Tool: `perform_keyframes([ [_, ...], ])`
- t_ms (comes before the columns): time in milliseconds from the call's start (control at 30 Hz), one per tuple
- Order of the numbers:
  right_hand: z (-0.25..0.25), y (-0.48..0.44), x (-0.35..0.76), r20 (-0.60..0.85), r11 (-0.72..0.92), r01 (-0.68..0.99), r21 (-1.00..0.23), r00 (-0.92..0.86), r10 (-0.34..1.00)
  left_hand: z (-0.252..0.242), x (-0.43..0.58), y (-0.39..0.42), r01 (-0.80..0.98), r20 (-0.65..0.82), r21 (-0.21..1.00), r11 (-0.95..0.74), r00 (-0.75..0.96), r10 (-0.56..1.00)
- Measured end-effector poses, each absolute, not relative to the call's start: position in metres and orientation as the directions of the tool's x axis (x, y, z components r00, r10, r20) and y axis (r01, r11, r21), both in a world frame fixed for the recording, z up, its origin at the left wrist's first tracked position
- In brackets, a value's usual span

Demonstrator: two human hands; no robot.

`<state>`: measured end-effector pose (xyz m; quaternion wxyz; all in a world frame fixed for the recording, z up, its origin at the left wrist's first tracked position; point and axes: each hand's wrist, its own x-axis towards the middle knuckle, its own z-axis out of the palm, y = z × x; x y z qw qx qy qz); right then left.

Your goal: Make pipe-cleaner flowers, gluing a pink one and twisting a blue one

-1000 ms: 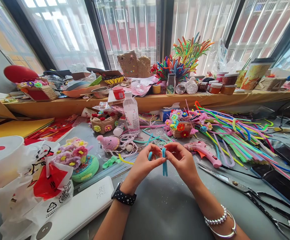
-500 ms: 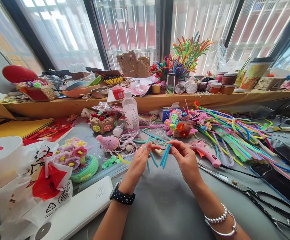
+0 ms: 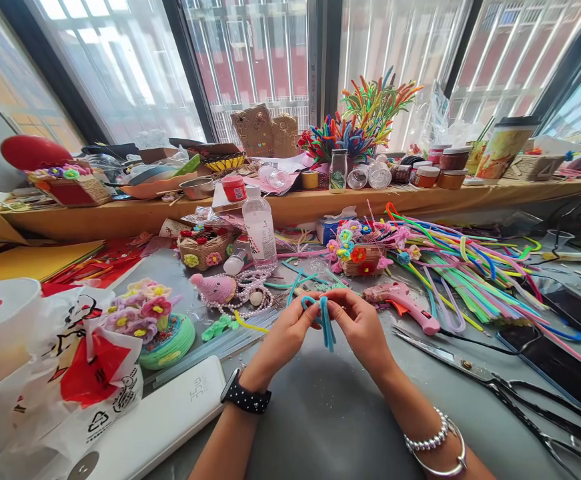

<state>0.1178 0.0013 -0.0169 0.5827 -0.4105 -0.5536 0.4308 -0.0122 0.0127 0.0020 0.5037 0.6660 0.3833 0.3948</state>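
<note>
My left hand (image 3: 283,337) and my right hand (image 3: 360,323) meet over the grey table (image 3: 320,413), both pinching a bundle of blue pipe cleaners (image 3: 324,320). The bundle is bent into a loop at the top, with its ends hanging down between my fingers. A black dotted watch is on my left wrist and a pearl bracelet on my right. A pink glue gun (image 3: 405,303) lies just right of my right hand.
Long scissors (image 3: 500,390) lie at the right front beside a spread of coloured pipe cleaners (image 3: 470,267). A white power bank (image 3: 165,417), a plastic bag (image 3: 70,373), flower baskets (image 3: 205,245), a clear bottle (image 3: 261,230) and pearl beads (image 3: 245,290) crowd the left and middle.
My hands parted briefly with the blue pieces fanned out between them, then came back together, and the pieces are now bunched and looped between both hands.
</note>
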Motion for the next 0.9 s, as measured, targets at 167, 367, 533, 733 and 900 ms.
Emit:
perform_keyframes([
  [167,-0.0165,0.0023,0.1204,0.285,0.286,-0.025,-0.958,0.046,0.957,0.0019,-0.0139,0.0158,0.057,0.091,0.992,-0.110,0.263,0.960],
  [367,-0.0187,0.0026,0.1234,0.317,0.316,0.024,-0.949,0.068,0.946,0.0000,-0.0180,0.0177,0.101,0.108,0.987,-0.124,0.149,0.983],
  [533,-0.0184,0.0032,0.1236,0.351,0.351,0.025,-0.936,0.035,0.936,0.0026,-0.0162,0.0156,0.164,0.138,0.972,-0.171,0.195,0.971],
  [733,-0.0163,0.0016,0.1223,0.389,0.386,0.056,-0.921,0.077,0.918,0.0000,-0.0131,0.0155,0.145,0.140,0.973,-0.182,0.263,0.955],
  [900,-0.0157,0.0002,0.1215,0.376,0.375,0.026,-0.927,0.073,0.924,-0.0010,-0.0120,0.0148,0.146,0.121,0.975,-0.170,0.293,0.948],
])
